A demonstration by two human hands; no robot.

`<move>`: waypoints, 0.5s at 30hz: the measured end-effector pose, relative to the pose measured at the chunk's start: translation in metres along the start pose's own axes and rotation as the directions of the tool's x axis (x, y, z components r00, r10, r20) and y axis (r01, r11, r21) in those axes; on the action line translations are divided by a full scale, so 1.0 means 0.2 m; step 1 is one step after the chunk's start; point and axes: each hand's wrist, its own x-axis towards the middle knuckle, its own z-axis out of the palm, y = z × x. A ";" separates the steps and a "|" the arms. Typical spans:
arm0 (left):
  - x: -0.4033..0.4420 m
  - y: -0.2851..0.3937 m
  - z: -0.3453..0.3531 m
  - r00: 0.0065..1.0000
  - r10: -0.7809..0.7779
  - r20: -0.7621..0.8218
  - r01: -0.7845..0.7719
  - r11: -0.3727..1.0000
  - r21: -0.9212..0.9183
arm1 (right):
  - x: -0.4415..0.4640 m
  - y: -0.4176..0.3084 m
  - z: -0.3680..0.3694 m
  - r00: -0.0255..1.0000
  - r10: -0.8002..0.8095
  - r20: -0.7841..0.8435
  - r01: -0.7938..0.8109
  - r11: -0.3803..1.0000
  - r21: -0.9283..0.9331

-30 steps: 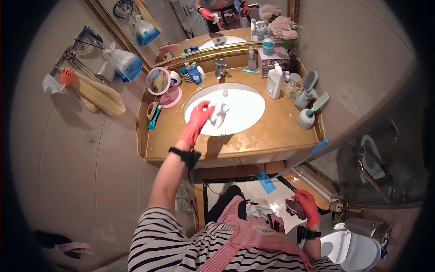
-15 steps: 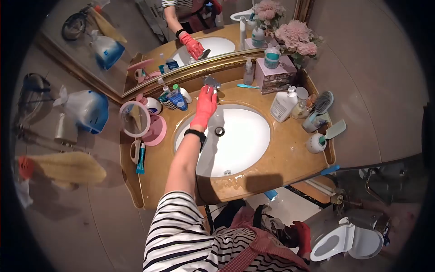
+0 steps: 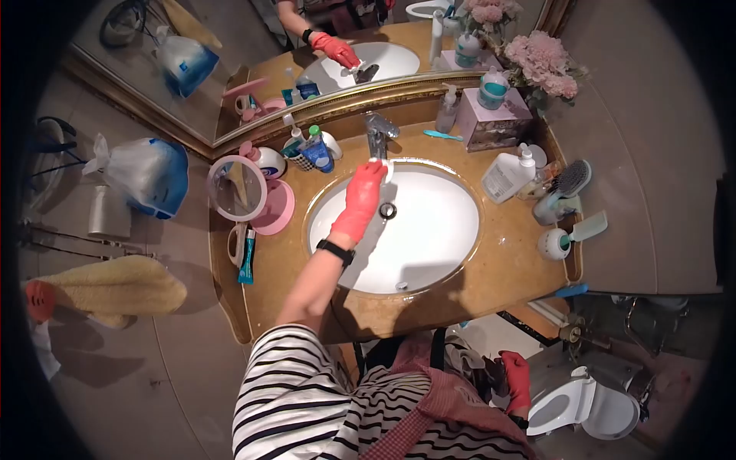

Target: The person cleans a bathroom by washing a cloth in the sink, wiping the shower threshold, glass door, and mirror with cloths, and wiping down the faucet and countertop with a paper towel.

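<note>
My left hand [image 3: 360, 203], in a red rubber glove, reaches over the white sink [image 3: 429, 230]. Its fingers are closed on a small white cloth or sponge [image 3: 389, 170], pressed at the front end of the chrome faucet [image 3: 376, 138]. Most of the white piece is hidden by the glove. My right hand [image 3: 517, 379], also red-gloved, hangs low beside my apron [image 3: 452, 418], away from the counter. Its fingers look curled in; whether anything is inside them is hidden.
Left of the sink stand a pink round mirror [image 3: 264, 188], a blue tube [image 3: 317, 153] and a toothpaste tube [image 3: 247, 257]. To the right are a white pump bottle [image 3: 509, 176], a hairbrush [image 3: 571, 178] and a tissue box [image 3: 494, 123]. A toilet [image 3: 563, 406] is lower right.
My left hand has drawn back from the top of the faucet toward its spout end, uncovering the faucet body. The right hand has risen slightly. The view has shifted a little.
</note>
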 end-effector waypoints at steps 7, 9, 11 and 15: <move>0.53 -0.10 -0.04 0.931 0.066 -0.359 -0.075 0.997 -0.011 | 0.03 0.03 -0.02 0.999 -0.045 -0.017 0.044 0.998 -0.044; 0.59 -0.06 0.05 0.998 -0.017 -0.068 0.031 0.977 0.212 | 0.02 0.00 -0.01 0.999 -0.032 -0.010 0.031 0.996 -0.080; 0.53 0.02 0.14 0.997 -0.013 -0.081 0.027 0.985 0.173 | 0.04 0.04 -0.02 0.999 -0.048 0.002 0.048 0.997 -0.059; 0.37 0.20 0.17 0.963 -0.217 0.160 0.269 0.828 -0.492 | 0.04 0.03 -0.01 0.999 -0.042 -0.001 0.042 0.996 -0.077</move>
